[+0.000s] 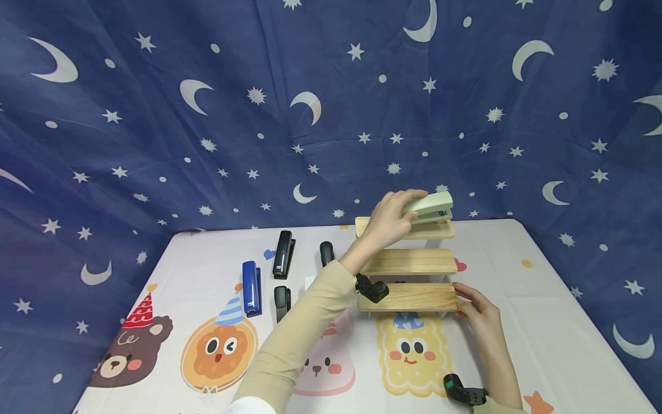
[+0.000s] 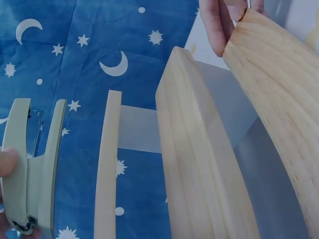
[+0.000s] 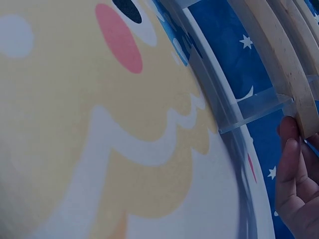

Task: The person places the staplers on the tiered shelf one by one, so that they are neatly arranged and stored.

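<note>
My left hand (image 1: 389,217) grips a pale green stapler (image 1: 433,202) just above the top board (image 1: 431,231) of a three-tier wooden shelf. In the left wrist view the stapler (image 2: 50,164) is apart from the top board (image 2: 107,174), with a gap between them. My right hand (image 1: 482,319) holds the right end of the lowest board (image 1: 414,297), thumb and fingers about its edge. The right wrist view shows those fingers on the board (image 3: 299,94) beside a clear support (image 3: 259,107). The left forearm covers part of the shelf's left side.
To the left on the patterned tablecloth lie a long black stapler (image 1: 283,256), a blue stapler (image 1: 251,287) and a small black stapler (image 1: 281,300). Another black object (image 1: 326,253) is partly hidden by the left sleeve. A blue star-and-moon cloth (image 1: 331,115) hangs behind the table.
</note>
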Tool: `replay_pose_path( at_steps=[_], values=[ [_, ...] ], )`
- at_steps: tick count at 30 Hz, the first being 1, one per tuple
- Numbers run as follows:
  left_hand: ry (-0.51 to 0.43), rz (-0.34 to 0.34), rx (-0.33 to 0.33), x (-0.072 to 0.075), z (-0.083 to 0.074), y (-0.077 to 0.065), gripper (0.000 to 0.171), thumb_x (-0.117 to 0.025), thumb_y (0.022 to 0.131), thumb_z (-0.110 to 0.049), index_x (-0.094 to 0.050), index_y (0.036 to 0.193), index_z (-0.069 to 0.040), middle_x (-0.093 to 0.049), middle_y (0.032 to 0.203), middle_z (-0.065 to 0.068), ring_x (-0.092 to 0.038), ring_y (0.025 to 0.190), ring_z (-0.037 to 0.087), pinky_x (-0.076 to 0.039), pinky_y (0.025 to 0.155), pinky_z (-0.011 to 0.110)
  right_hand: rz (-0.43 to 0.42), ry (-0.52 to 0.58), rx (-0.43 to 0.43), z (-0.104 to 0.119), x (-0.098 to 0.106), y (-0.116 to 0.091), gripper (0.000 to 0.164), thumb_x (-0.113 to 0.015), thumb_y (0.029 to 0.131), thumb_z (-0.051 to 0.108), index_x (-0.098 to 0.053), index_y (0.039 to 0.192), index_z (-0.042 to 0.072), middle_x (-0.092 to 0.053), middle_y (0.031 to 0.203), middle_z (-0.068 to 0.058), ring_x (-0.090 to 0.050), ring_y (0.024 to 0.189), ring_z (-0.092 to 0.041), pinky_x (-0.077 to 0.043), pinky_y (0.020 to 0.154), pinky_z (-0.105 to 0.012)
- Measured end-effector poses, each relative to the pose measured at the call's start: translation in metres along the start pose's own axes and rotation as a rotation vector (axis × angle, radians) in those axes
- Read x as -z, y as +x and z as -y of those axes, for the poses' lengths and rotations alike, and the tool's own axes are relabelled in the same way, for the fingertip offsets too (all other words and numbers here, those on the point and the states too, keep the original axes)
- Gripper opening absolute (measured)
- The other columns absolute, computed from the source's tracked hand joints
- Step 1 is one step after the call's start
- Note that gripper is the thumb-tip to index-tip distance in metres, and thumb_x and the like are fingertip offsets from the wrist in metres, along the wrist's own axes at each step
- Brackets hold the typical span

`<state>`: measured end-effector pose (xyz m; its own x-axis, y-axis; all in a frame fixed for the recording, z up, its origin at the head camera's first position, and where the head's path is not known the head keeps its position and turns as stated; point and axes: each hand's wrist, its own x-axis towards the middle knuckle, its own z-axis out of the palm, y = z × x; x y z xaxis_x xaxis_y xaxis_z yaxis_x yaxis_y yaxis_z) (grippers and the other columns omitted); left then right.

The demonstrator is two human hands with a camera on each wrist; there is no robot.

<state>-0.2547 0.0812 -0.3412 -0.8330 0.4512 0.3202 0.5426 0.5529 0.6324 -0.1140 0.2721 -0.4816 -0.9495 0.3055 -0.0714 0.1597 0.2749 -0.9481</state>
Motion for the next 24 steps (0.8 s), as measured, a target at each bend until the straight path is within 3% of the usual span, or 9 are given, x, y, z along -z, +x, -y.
replay_pose_path(
  at_steps=[8, 13, 22, 24],
  values=[
    [-0.007, 0.062, 0.008, -0.01, 0.003, 0.008, 0.043, -0.057, 0.094, -0.015, -0.054, 0.135, -0.028, -0.058, 0.136, -0.007, -0.052, 0.109, 0.013, -0.041, 0.093, 0.03, -0.001, -0.021, -0.013, -0.001, 0.0, 0.0, 0.039, -0.046, 0.098, 0.012, -0.051, 0.137, 0.006, -0.054, 0.113, 0.018, -0.054, 0.089, 0.01, -0.049, 0.076, -0.014],
    [-0.008, 0.082, 0.007, -0.015, 0.004, 0.014, 0.043, -0.057, 0.094, -0.014, -0.054, 0.135, -0.028, -0.061, 0.131, -0.005, -0.053, 0.104, 0.012, -0.042, 0.084, 0.026, -0.004, -0.009, -0.007, 0.0, 0.0, 0.0, 0.039, -0.046, 0.098, 0.012, -0.052, 0.136, 0.005, -0.053, 0.109, 0.023, -0.054, 0.088, 0.01, -0.049, 0.075, -0.014],
    [-0.018, 0.107, -0.008, -0.025, 0.003, 0.021, 0.044, -0.06, 0.092, -0.012, -0.057, 0.133, -0.026, -0.064, 0.125, -0.003, -0.056, 0.105, 0.012, -0.043, 0.083, 0.023, -0.003, 0.004, 0.001, 0.001, 0.0, -0.001, 0.039, -0.047, 0.098, 0.01, -0.052, 0.135, 0.004, -0.053, 0.105, 0.026, -0.055, 0.087, 0.01, -0.049, 0.074, -0.014],
    [-0.018, 0.108, -0.016, -0.027, 0.003, 0.022, 0.043, -0.06, 0.091, -0.011, -0.057, 0.132, -0.025, -0.065, 0.124, -0.004, -0.058, 0.104, 0.01, -0.044, 0.091, 0.021, 0.002, 0.004, -0.001, 0.001, 0.001, -0.002, 0.039, -0.047, 0.098, 0.011, -0.052, 0.136, 0.004, -0.053, 0.106, 0.026, -0.055, 0.087, 0.01, -0.049, 0.074, -0.014]
  ],
)
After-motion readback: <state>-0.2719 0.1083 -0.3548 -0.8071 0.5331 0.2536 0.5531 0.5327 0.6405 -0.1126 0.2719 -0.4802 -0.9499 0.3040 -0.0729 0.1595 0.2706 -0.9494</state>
